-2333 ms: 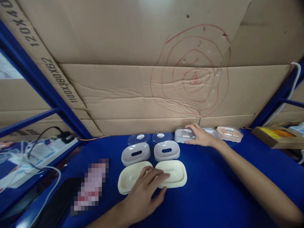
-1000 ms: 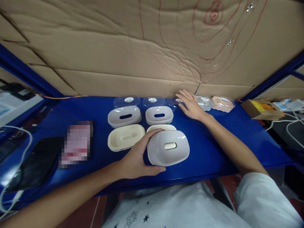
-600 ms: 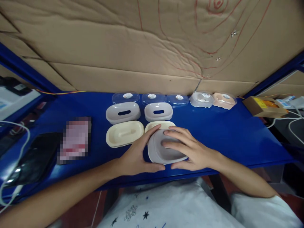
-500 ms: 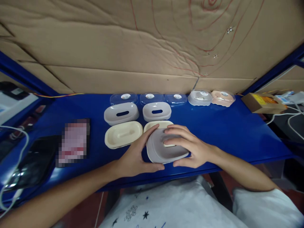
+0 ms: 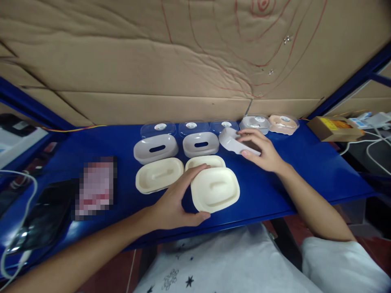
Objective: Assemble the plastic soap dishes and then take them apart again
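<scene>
My left hand [image 5: 177, 201] grips the left side of a cream tray [image 5: 215, 189], its thumb at the near edge and fingers at the far edge. My right hand [image 5: 261, 150] holds a grey shell [image 5: 229, 140], tilted, at the right end of the middle row. Two grey shells with slots, the left one [image 5: 143, 149] and the right one [image 5: 200, 150], stand in that row. In front of them lie a cream tray [image 5: 149, 177] and another cream tray [image 5: 204, 161], partly hidden by the held one.
Clear lids [image 5: 157, 129] line the back, with a grey covered box [image 5: 255, 123] and a peach covered box [image 5: 283, 124] to their right. A phone [image 5: 96, 187] lies left. A cardboard box [image 5: 334, 132] stands right.
My right hand has lifted the grey shell off the cream tray and carried it away to the back right. My left hand has stayed at the tray. The view has shifted slightly.
</scene>
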Tool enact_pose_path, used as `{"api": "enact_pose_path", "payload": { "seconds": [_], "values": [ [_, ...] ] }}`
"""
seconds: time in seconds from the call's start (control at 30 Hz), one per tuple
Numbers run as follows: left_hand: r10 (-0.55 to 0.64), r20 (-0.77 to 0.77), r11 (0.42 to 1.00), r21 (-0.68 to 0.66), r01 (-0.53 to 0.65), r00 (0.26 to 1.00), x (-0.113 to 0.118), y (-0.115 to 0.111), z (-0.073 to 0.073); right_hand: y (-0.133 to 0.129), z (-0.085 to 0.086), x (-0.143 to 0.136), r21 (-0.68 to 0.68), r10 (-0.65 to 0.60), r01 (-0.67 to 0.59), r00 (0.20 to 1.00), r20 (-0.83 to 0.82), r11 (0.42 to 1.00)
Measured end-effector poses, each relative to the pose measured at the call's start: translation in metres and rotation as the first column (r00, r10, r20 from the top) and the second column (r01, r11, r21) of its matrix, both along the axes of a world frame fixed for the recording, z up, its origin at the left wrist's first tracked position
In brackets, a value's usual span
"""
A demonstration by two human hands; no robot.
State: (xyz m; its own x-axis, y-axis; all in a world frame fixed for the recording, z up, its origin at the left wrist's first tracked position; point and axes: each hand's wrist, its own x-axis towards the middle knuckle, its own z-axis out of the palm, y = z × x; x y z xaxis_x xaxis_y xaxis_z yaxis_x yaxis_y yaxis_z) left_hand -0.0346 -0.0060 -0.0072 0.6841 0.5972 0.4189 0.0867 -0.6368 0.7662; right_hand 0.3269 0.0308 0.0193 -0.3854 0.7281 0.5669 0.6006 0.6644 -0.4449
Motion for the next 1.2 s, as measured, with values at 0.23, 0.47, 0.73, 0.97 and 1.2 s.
{"api": "enact_pose_path", "payload": {
  "seconds": [0.23, 0.47, 0.73, 0.97, 1.2],
  "values": [
    [-0.064, -0.082, 0.995, 0.070, 0.070, 0.995, -0.002, -0.003, 0.003, 0.032, -0.032, 0.026, -0.179, -0.087, 0.145, 0.950, 0.299, 0.973],
    [-0.016, -0.073, 0.997, 0.076, 0.022, 0.997, -0.003, 0.001, 0.001, -0.001, -0.001, 0.001, -0.128, -0.085, 0.131, 0.945, 0.316, 0.983],
    [-0.047, -0.009, 0.995, 0.088, 0.048, 0.999, 0.001, 0.004, -0.001, -0.068, 0.006, -0.073, -0.113, 0.351, -0.332, 0.877, 0.329, 0.936],
    [0.070, -0.306, 0.939, 0.343, 0.041, 0.950, -0.001, 0.011, -0.004, -0.058, 0.020, -0.006, -0.252, 0.035, 0.101, 0.873, 0.486, 0.962],
    [0.045, -0.483, 0.864, 0.459, 0.209, 0.874, 0.005, 0.008, -0.008, -0.055, 0.012, 0.033, -0.392, -0.033, 0.337, 0.793, 0.609, 0.856]
  ]
}}
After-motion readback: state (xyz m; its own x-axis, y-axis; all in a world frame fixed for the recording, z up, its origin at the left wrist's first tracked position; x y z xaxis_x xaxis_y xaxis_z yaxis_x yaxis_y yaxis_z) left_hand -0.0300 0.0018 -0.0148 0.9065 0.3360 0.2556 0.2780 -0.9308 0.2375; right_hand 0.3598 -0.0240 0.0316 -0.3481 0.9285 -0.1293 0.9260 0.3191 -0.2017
